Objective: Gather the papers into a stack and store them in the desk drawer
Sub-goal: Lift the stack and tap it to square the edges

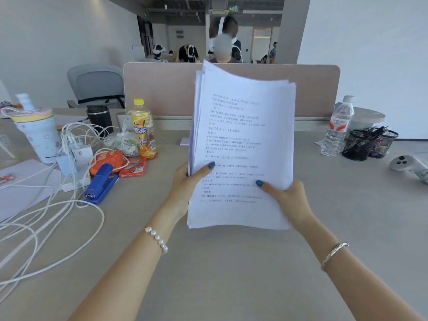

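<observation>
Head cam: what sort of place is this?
Likely a shared open-plan office. The desk has a fabric divider panel at its back, a blue stapler and mesh pen holders on top, and more people working beyond.

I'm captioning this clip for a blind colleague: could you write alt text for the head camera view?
Two bare hands, left hand and right hand, hold a stack of printed papers upright above a grey desk. To the left lie white cables, a blue stapler and a yellow-capped drink bottle; a water bottle and mesh pen cups stand right.
</observation>
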Motion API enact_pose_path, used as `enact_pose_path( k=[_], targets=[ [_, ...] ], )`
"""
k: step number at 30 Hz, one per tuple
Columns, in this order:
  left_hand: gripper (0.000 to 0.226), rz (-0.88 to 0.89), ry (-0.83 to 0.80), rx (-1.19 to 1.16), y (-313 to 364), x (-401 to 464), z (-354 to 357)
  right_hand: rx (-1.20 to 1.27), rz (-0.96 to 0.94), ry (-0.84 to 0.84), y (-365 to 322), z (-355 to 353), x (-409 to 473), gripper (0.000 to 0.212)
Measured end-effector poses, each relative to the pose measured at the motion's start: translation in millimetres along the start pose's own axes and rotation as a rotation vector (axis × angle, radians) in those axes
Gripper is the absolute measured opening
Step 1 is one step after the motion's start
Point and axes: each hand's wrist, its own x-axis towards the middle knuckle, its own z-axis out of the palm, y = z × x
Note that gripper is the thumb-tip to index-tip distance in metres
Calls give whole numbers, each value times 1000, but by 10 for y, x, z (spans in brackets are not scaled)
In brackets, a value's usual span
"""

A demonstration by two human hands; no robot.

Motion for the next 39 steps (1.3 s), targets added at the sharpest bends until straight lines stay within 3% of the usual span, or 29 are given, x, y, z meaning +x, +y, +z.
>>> enact_pose_path(
  k=[4,6,11,14,17,21,25,29,34,39],
  targets=[
    [21,-80,-138,84,-157,-85,19,4,7,-24,106,-57,-38,27],
    [32,-113,-129,77,-322,-177,50,-6,64,-56,266,-36,-137,32],
    [53,33,-62,27,-222,-75,-13,26,-19,-31,125,-194,-81,19],
    [35,65,-89,103,-186,-45,117,34,-73,-34,41,-139,-19,22],
    [41,122,-28,76,-237,-5,161,7,-54,-45,63,-77,-7,17],
    [31,103,-4,83,-219,9,61,8,-75,-28,108,-156,38,33],
    [65,125,34,13,-224,45,13,-26,-12,-99,152,-145,83,33],
    [36,42,-13,69,-318,1,103,-52,-33,-165,112,-37,80,39],
    [31,43,28,86,-292,47,55,-33,-29,-79,89,-13,105,9],
    [14,88,55,97,-228,56,94,-43,-133,-47,-44,2,95,20]
  ],
)
